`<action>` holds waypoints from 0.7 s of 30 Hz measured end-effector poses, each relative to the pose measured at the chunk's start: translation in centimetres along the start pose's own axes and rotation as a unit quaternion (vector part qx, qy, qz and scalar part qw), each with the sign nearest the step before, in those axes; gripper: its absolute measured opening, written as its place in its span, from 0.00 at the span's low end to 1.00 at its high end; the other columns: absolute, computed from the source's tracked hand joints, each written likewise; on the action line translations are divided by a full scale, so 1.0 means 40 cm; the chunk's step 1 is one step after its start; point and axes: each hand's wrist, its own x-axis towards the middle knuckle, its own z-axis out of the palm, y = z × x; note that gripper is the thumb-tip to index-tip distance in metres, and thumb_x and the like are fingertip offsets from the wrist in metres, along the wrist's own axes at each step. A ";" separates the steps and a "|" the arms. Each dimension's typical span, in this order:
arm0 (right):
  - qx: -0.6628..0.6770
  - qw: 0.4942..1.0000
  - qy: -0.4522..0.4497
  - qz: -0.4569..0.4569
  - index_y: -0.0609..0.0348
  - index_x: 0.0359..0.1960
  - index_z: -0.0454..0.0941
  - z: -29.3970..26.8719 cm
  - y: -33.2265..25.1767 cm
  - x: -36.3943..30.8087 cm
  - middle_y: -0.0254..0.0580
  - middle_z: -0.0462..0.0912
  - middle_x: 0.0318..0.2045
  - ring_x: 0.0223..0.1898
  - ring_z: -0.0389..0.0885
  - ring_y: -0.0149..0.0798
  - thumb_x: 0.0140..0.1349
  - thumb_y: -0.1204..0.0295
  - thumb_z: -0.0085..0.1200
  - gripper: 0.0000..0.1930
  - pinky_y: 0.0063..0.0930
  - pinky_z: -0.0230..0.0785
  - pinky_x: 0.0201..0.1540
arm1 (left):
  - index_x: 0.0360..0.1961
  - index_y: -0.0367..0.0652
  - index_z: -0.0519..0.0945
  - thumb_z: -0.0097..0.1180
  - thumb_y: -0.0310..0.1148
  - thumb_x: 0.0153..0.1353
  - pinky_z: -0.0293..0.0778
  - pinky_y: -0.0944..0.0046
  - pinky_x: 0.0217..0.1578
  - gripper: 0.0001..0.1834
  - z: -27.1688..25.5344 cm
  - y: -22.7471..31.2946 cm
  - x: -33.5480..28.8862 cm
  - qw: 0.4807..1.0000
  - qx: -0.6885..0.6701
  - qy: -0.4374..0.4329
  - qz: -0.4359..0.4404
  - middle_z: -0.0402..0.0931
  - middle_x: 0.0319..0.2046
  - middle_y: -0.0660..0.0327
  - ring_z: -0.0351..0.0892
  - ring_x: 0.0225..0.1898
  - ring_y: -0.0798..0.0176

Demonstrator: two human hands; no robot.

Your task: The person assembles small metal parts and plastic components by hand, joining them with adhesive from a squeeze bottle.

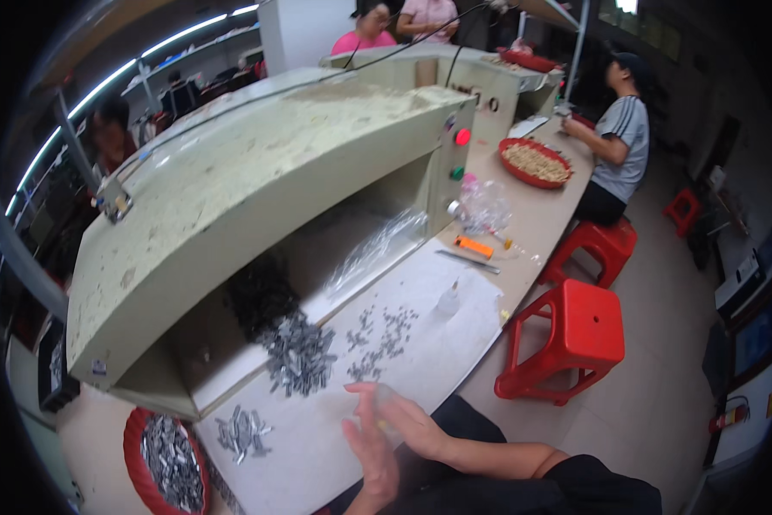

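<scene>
Bare left hand (370,451), bare right hand (412,425): close together, grip unclear | silvery-grey oblong pieces (302,356): heaped on white-covered desk (304,451) beyond | step: apparently two-handed handling; next needs careful parting

"Is anything in the left hand (373,459) or right hand (413,427)?"
"Can't tell. Both are blurred, and so is a yellowish speck (382,424) between them."
"The small grey bits (392,324)?"
"Too tiny to make out."
"And the grey pile (304,352)?"
"Its far end sinks into shadow."
"The red basket (135,463)?"
"Cut off by the lower edge."
</scene>
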 end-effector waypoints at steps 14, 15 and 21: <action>0.029 0.998 -0.048 -0.041 0.62 0.53 0.58 0.034 0.043 -0.024 0.46 0.52 0.58 0.61 0.48 0.39 0.63 0.66 0.35 0.19 0.33 0.46 0.58 | 0.62 0.59 0.32 0.24 0.72 0.48 0.34 0.47 0.59 0.46 -0.021 0.053 0.010 0.976 0.213 -0.011 0.046 0.23 0.62 0.45 0.33 0.63 0.44; 0.029 0.998 -0.042 -0.043 0.62 0.53 0.58 0.028 0.049 -0.024 0.46 0.52 0.58 0.61 0.48 0.39 0.63 0.66 0.35 0.19 0.33 0.46 0.58 | 0.63 0.57 0.33 0.24 0.72 0.48 0.34 0.48 0.59 0.47 -0.020 0.051 0.016 0.975 0.222 0.009 0.024 0.27 0.62 0.44 0.34 0.63 0.44; 0.010 1.000 0.001 -0.008 0.62 0.51 0.62 0.006 0.067 -0.033 0.48 0.60 0.54 0.57 0.58 0.37 0.62 0.68 0.39 0.17 0.30 0.50 0.57 | 0.63 0.47 0.37 0.28 0.67 0.52 0.33 0.50 0.59 0.46 0.003 0.029 0.022 0.923 0.383 -0.036 0.000 0.38 0.61 0.42 0.36 0.63 0.46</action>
